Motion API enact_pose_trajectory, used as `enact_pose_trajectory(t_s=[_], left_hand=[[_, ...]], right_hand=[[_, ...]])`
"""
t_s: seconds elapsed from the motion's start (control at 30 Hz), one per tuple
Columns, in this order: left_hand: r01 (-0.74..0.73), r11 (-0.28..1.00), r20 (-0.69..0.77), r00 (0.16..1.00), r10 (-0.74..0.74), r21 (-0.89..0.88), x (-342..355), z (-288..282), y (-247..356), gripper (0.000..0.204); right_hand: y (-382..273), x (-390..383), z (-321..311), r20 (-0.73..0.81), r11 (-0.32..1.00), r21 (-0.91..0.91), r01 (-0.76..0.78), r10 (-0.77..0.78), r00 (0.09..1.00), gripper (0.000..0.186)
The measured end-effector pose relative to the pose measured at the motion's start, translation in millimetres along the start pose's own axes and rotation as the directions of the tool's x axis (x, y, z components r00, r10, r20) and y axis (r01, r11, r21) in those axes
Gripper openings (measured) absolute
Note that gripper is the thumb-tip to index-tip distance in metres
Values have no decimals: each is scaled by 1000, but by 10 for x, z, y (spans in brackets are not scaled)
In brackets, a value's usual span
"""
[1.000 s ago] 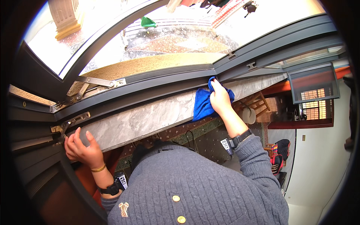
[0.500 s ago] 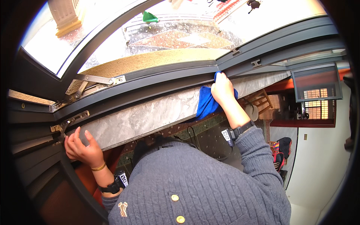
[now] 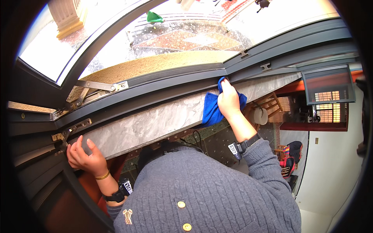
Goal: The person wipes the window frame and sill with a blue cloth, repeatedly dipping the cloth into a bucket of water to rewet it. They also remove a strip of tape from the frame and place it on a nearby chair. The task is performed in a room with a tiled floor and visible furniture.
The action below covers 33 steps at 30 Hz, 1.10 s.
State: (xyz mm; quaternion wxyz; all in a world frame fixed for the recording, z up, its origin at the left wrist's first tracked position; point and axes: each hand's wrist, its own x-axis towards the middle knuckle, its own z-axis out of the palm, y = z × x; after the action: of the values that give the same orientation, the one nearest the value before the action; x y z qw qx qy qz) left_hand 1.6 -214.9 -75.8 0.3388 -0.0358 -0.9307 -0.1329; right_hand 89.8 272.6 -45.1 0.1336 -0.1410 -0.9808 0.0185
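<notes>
Left hand resting at the left end of the marble windowsill, fingers loosely spread and released, fingertips over the sill's near edge, gripping nothing. Gold bangle and black wrist device on that arm, just below the sill's left end. Metal window hinge stay just above and left of the sill, close to the left fingertips; a second, longer stay higher up, beyond the sill's far edge. Dark grey window frame running along the whole far edge of the sill, curved by the lens. Beyond the frame, a sandy outer ledge and patterned paving far below, with a small green object lying on it. Grey knitted cardigan with gold buttons below the sill's middle. Right hand toward the right end of the sill, pressed down on a blue cloth, fingers closed over its upper part, the top corner of the cloth pushed into the frame's track at the sill's far edge, the rest draped over the sill's near edge. Black wrist device on the right arm, below the sill. Wooden chair beneath the sill's right end.
</notes>
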Motion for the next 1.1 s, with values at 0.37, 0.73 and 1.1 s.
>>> enact_pose_trajectory(t_s=[0.37, 0.73, 1.1], left_hand=[[17, 1000, 9, 1000, -17, 2, -11, -5, 0, 22], [-106, 979, 63, 991, 119, -175, 139, -146, 239, 27], [234, 420, 478, 343, 809, -877, 242, -106, 2150, 55]], right_hand=[[-6, -4, 61, -37, 991, 134, 13, -9, 999, 45], [155, -176, -353, 399, -329, 902, -278, 397, 826, 50], [-190, -403, -1025, 393, -539, 841, -37, 564, 726, 54]])
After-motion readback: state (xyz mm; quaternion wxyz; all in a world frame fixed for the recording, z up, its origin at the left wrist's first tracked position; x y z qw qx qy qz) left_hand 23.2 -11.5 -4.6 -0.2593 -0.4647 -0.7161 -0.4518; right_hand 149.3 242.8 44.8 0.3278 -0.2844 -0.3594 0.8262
